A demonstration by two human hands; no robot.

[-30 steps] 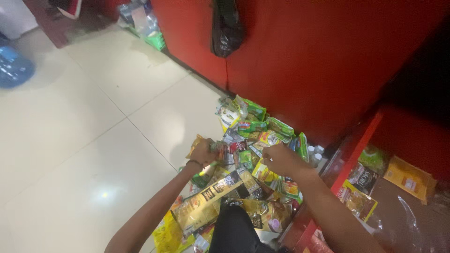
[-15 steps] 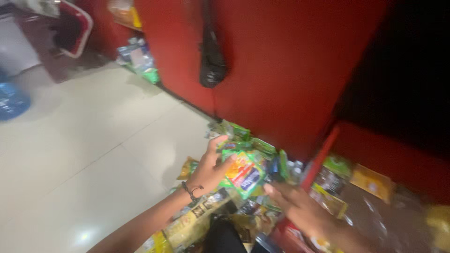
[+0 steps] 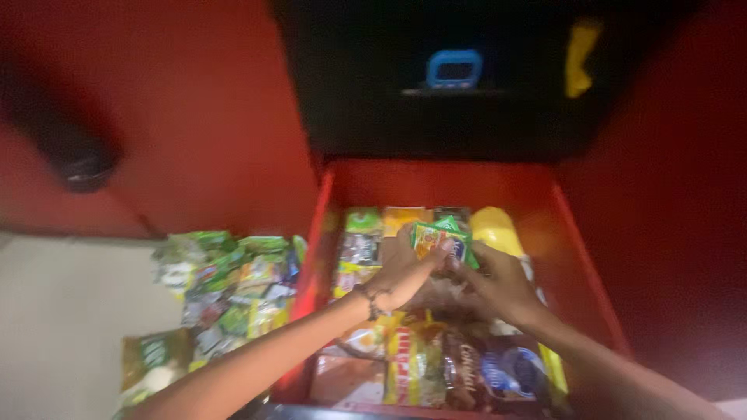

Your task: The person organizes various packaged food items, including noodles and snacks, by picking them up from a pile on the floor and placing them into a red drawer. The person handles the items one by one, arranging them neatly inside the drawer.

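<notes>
A person leans over an open red drawer (image 3: pixel 580 257). Both hands meet above its middle: the left hand (image 3: pixel 405 272) grips a green and orange packet (image 3: pixel 437 237), and the right hand (image 3: pixel 498 284) closes on the same packet from beside it. The drawer already holds many packets. A pile (image 3: pixel 226 284) left of the drawer remains on the floor.

A heap of packets (image 3: pixel 226 284) lies on the floor (image 3: pixel 62 327) left of the drawer (image 3: pixel 327 202); more packets (image 3: pixel 420 362) fill the drawer's near edge.
</notes>
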